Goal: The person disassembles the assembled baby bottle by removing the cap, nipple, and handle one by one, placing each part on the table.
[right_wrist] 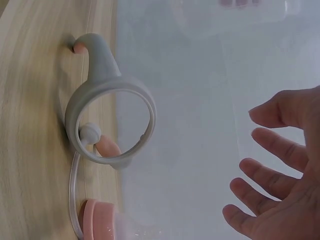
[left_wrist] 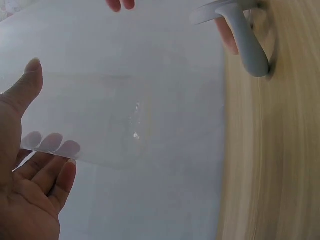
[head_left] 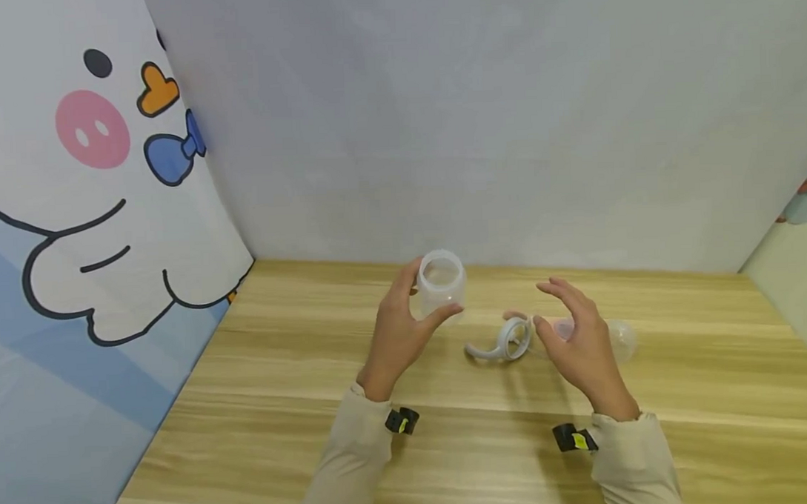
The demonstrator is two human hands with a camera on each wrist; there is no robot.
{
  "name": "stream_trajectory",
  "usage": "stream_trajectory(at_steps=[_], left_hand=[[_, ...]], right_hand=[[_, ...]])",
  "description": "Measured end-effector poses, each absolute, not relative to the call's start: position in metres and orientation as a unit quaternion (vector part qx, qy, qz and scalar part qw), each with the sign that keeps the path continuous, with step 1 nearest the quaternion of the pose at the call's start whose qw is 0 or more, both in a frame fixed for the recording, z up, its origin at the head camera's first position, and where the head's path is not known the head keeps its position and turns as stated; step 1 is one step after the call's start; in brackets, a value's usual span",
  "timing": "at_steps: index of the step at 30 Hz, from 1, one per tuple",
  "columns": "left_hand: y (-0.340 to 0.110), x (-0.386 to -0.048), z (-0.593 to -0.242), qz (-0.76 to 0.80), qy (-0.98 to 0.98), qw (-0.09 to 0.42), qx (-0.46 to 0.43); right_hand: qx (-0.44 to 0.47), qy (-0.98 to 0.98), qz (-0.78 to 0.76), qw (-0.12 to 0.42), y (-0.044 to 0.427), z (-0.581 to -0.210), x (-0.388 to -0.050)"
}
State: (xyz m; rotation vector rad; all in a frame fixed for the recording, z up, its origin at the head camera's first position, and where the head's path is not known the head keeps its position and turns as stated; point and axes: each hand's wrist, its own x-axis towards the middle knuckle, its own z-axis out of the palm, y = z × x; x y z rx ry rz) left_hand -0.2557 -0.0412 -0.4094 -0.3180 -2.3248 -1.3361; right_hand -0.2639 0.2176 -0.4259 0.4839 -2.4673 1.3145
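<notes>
My left hand (head_left: pixel 398 332) grips a clear, wide-mouthed baby bottle body (head_left: pixel 442 289), its thumb on the near side and fingers behind. The bottle is held above the table with its open rim up; in the left wrist view the see-through wall (left_wrist: pixel 100 112) shows fingertips behind it. My right hand (head_left: pixel 582 347) hovers with fingers spread and nothing between them. Beside it on the table lies a grey ring with two curved handles (right_wrist: pixel 141 97), peach on their inner sides. A clear straw (right_wrist: pixel 73 192) with a white weighted end (right_wrist: pixel 90 133) lies behind the ring.
A pink collar (right_wrist: pixel 100 220) with a clear part lies near the straw; its clear domed end (head_left: pixel 622 341) shows beyond my right hand. The wooden table (head_left: pixel 282 404) ends at a pale cloth wall (head_left: pixel 506 130). A cartoon-printed cloth (head_left: pixel 110 255) hangs at left.
</notes>
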Motion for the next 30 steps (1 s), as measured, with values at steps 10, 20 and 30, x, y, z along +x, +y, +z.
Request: stream_trajectory(at_steps=[10, 20, 30], left_hand=[[-0.034, -0.265, -0.433, -0.484, -0.853, 0.165, -0.107], [-0.03, -0.279, -0.447, -0.473, -0.866, 0.129, -0.103], [-0.032, -0.286, -0.45, -0.478, -0.866, 0.117, -0.085]], right_hand=[[0.16, -0.861, 0.463, 0.136, 0.217, -0.434, -0.261], [0.168, -0.859, 0.461, 0.146, 0.22, -0.431, -0.264], [0.17, -0.864, 0.457, 0.127, 0.221, -0.426, -0.267]])
